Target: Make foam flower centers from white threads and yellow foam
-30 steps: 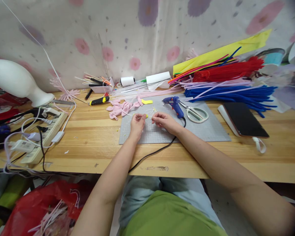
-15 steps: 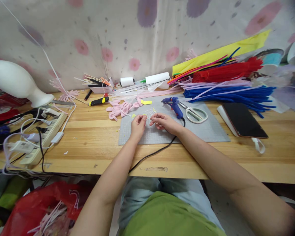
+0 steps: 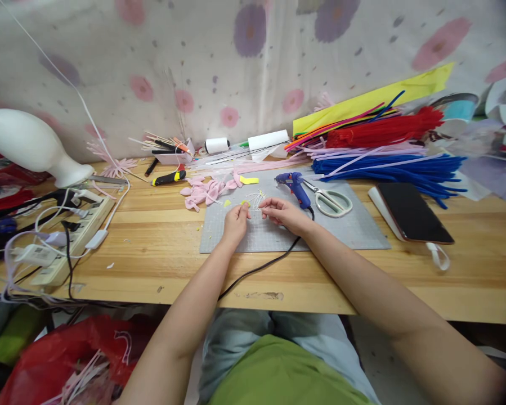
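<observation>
Hovering above the gray mat (image 3: 332,230), both hands pinch a white stem (image 3: 255,210).

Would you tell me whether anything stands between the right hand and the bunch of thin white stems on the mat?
Nothing visible does: the right hand has its fingertips close beside the white stems, and the blue glue gun lies to their right, outside that gap.

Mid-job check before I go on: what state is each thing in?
Left hand: pinching a white strand.
Right hand: beside the strand, grip unclear.
Glue gun: lying on the mat, corded; heat unknown.
Scissors: lying down.
Phone: screen dark.
Power strip: plugs inserted.
Red bag: open.
</observation>
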A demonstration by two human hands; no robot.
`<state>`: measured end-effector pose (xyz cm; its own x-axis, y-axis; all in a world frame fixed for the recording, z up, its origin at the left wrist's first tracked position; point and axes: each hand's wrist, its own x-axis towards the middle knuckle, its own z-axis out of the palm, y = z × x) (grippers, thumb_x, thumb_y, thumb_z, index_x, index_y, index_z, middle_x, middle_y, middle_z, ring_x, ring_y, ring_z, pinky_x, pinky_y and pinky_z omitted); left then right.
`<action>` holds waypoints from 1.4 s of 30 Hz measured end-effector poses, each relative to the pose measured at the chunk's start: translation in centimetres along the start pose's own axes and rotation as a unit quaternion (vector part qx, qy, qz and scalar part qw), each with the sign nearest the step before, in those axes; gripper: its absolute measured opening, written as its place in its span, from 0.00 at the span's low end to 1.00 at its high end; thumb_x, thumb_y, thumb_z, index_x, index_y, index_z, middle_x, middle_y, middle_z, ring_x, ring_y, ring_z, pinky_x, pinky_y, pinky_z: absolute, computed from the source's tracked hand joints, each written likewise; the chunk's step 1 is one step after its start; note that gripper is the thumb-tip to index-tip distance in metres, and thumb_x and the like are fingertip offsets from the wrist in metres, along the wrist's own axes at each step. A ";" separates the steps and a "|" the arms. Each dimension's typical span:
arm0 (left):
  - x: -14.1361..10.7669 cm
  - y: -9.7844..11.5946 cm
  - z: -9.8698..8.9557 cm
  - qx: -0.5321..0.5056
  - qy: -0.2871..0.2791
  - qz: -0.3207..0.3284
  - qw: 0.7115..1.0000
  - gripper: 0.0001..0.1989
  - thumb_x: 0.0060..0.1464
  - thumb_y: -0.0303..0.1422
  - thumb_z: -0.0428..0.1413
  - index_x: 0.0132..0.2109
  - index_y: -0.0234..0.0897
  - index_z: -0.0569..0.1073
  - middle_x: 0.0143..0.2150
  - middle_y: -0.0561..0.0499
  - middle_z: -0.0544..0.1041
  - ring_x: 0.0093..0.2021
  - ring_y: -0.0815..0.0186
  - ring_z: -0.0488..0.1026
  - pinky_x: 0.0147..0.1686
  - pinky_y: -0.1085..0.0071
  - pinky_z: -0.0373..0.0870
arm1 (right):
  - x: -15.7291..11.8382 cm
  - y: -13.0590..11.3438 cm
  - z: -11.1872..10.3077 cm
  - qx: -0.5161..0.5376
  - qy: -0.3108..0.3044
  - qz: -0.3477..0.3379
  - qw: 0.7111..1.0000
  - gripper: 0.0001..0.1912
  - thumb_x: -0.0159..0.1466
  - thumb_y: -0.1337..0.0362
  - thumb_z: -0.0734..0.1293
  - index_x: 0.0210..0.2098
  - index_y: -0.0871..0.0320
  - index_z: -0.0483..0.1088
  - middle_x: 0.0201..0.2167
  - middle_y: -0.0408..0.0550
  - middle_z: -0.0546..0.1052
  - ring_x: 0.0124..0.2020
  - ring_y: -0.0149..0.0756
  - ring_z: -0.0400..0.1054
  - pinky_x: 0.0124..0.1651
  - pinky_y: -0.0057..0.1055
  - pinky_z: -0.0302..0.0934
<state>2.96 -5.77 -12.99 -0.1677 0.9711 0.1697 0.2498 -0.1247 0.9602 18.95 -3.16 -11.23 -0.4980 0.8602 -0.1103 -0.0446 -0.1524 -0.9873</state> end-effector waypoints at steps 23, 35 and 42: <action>0.5 -0.7 -0.1 0.007 -0.037 -0.031 0.999 0.25 0.55 0.50 0.43 0.23 0.34 0.65 0.18 0.56 0.59 0.21 0.73 0.57 0.24 0.74 0.53 | 0.1 0.5 -0.9 0.014 0.027 -0.005 1.000 0.16 0.49 0.57 0.68 0.35 0.58 0.65 0.21 0.38 0.69 0.15 0.20 0.51 0.17 0.22 0.38; 0.2 0.1 -0.1 -0.051 -0.048 -0.058 0.996 0.21 0.50 0.49 0.50 0.25 0.34 0.65 0.16 0.58 0.59 0.16 0.76 0.55 0.19 0.76 0.51 | 0.3 0.4 -0.9 0.071 0.053 -0.004 0.996 0.17 0.47 0.59 0.69 0.35 0.59 0.65 0.21 0.38 0.69 0.15 0.20 0.51 0.17 0.22 0.36; 0.1 0.1 0.0 -0.026 -0.059 -0.035 0.997 0.12 0.43 0.38 0.59 0.27 0.33 0.67 0.19 0.59 0.62 0.19 0.77 0.57 0.22 0.77 0.54 | 0.4 0.3 -0.9 0.088 0.060 -0.004 0.994 0.17 0.47 0.60 0.69 0.35 0.59 0.65 0.21 0.38 0.69 0.15 0.20 0.51 0.17 0.22 0.35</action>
<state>2.96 -5.67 -12.89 -0.0683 0.9946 0.0782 0.1918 -0.0639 0.9794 19.47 -2.44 -11.72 -0.3901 0.9122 -0.1250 -0.2046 -0.2182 -0.9542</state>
